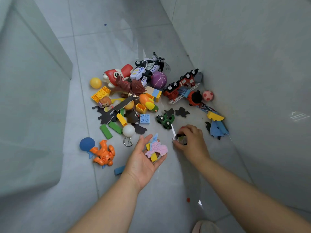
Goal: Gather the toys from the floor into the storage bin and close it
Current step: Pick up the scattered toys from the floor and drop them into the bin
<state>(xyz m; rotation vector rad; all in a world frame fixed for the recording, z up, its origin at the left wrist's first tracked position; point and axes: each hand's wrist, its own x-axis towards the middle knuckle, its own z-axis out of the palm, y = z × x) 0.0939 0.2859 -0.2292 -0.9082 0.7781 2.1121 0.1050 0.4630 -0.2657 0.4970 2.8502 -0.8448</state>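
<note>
Left hand (pixel 144 156) flat, palm up, carries a pink piece (pixel 158 147). Right hand (pixel 191 139) curls round small pieces (pixel 181 138); green train (pixel 165 119) lies just beyond it.

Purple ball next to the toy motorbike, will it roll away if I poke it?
Probably: the purple ball is round, and the floor looks smooth. The toy motorbike right beside it would likely block it that way. Its basketball-style lines hint at a grippy skin.
</note>
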